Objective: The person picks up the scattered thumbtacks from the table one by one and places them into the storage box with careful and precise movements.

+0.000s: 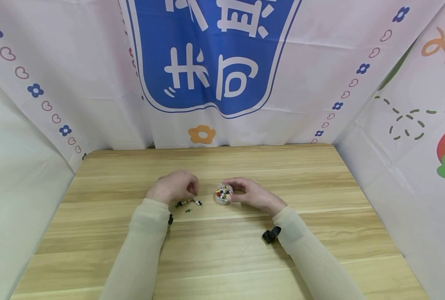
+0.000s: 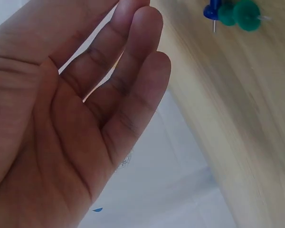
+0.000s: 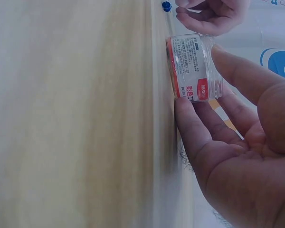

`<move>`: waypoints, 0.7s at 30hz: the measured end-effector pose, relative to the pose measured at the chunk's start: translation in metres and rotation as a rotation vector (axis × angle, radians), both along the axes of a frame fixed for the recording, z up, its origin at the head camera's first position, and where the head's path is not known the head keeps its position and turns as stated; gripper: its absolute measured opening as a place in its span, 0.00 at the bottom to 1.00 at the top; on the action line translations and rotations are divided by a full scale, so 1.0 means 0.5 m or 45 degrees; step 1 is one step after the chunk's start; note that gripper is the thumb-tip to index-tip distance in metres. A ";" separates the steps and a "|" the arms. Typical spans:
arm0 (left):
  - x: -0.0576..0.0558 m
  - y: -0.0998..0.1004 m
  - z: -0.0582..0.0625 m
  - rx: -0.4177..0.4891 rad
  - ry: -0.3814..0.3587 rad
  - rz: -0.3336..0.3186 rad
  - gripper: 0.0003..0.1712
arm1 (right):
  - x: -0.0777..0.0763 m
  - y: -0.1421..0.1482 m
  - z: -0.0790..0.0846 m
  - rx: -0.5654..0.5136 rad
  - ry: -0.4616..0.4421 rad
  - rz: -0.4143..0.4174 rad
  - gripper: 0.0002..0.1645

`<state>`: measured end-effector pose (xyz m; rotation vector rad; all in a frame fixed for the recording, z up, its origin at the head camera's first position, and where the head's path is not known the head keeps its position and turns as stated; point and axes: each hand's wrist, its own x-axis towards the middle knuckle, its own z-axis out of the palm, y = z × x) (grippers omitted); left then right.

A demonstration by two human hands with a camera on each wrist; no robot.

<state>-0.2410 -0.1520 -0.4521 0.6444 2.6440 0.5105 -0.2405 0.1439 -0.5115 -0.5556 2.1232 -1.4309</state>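
Note:
A small clear jar (image 1: 219, 199) of mixed coloured push pins stands uncapped on the table. My right hand (image 1: 250, 193) grips it from the right, thumb and fingers around its side. In the right wrist view the jar shows a white and red printed label (image 3: 189, 59). My left hand (image 1: 173, 186) hovers just above several loose push pins (image 1: 188, 211), fingers bent downward; cannot tell whether it pinches a pin. Green push pins (image 2: 247, 14) and a blue push pin (image 2: 212, 10) lie past its fingers in the left wrist view.
The wood-grain table (image 1: 222, 262) extends around both hands. A white printed cloth (image 1: 301, 75) hangs behind its back edge, and further cloth hangs along both sides. A black wrist device (image 1: 271, 235) sits at the right cuff.

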 end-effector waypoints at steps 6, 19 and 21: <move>-0.002 0.006 -0.008 -0.017 -0.064 -0.001 0.11 | 0.000 -0.001 -0.001 -0.002 0.006 -0.001 0.34; -0.008 0.013 -0.024 -0.032 -0.080 0.020 0.14 | -0.002 0.001 -0.006 0.006 0.012 0.007 0.35; -0.009 0.013 -0.024 -0.036 -0.070 0.019 0.13 | -0.002 0.002 -0.007 0.004 0.004 0.006 0.35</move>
